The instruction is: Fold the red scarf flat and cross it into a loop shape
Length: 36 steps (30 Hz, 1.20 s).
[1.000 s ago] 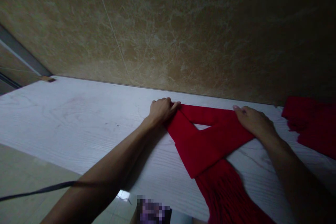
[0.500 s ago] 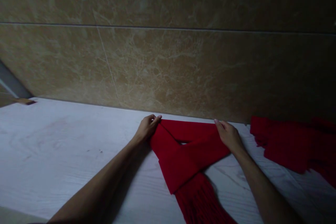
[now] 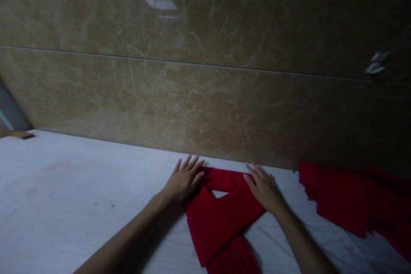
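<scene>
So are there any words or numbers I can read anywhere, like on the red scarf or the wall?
None: no words, numbers or labels show on the red scarf, the other red cloth, the white table or the tiled wall.

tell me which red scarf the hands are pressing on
The crossed scarf in the middle: left hand and right hand lie flat on it. The other scarf lies untouched to the right.

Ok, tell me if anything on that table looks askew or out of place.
Nothing stands out. Both hands, left hand and right hand, lie flat on the crossed red scarf; more red cloth lies rumpled to its right.
</scene>
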Each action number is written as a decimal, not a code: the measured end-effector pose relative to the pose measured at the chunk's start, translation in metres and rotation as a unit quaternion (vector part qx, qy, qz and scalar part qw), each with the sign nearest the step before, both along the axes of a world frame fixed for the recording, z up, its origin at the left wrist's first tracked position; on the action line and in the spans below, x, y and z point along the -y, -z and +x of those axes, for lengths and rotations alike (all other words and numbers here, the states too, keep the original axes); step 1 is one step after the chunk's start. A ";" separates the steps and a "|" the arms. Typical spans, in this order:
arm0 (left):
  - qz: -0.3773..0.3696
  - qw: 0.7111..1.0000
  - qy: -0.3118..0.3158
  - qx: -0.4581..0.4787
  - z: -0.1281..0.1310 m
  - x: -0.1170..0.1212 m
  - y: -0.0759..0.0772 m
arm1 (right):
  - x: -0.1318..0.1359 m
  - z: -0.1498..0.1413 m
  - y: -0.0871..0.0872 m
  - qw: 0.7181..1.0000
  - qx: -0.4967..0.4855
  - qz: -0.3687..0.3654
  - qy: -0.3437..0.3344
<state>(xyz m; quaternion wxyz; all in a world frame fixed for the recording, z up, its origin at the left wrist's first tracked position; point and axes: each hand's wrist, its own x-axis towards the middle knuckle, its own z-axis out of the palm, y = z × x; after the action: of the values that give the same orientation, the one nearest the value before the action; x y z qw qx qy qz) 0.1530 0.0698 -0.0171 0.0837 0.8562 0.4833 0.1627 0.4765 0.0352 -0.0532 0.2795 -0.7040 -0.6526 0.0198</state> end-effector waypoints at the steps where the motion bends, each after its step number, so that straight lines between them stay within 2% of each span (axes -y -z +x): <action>1: -0.022 0.999 0.010 -0.028 0.004 0.002 0.003 | -0.001 -0.001 0.005 1.000 -0.001 -0.018 -0.003; 4: -0.051 0.997 0.019 -0.058 0.008 0.005 0.006 | -0.003 0.000 0.014 0.999 -0.009 -0.047 -0.012; 7: -0.047 0.998 0.014 -0.041 0.005 0.004 0.005 | -0.003 0.006 0.013 0.999 -0.020 -0.035 -0.016; 11: -0.027 0.999 -0.006 -0.032 0.005 0.007 0.000 | -0.001 0.006 0.003 0.999 -0.029 0.007 -0.021; 14: 0.006 1.000 -0.007 -0.023 0.009 0.014 -0.004 | 0.005 -0.006 -0.012 0.996 -0.027 0.050 -0.067; 16: 0.004 1.000 0.002 -0.019 0.012 0.018 -0.005 | 0.015 -0.024 -0.027 0.990 -0.024 0.071 -0.121; 19: -0.031 0.999 0.026 -0.022 0.013 0.020 -0.001 | 0.040 -0.066 -0.048 0.973 -0.014 0.076 -0.216; 22: -0.043 0.998 0.053 -0.010 0.008 0.016 0.005 | 0.066 -0.117 -0.059 0.936 0.043 0.033 -0.349; 23: -0.041 0.997 0.060 -0.003 0.007 0.014 0.006 | 0.072 -0.133 -0.061 0.927 0.070 0.018 -0.367; 25: -0.036 0.997 0.070 0.011 0.003 0.010 0.010 | 0.079 -0.158 -0.062 0.920 0.120 -0.013 -0.372; 28: -0.030 0.997 0.070 0.018 0.002 0.005 0.013 | 0.079 -0.182 -0.062 0.920 0.196 -0.029 -0.337; 32: -0.022 0.998 0.064 0.019 0.004 0.005 0.015 | 0.091 -0.192 -0.060 0.925 0.247 0.037 -0.288; 36: -0.020 0.997 0.063 0.035 0.005 0.008 0.015 | 0.128 -0.181 -0.046 0.919 0.250 0.104 -0.286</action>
<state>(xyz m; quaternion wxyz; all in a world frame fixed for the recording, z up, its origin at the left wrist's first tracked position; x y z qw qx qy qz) 0.1578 0.0620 -0.0325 0.1276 0.8766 0.4286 0.1777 0.2957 -0.0930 -0.0069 0.1613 -0.4367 -0.8730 -0.1452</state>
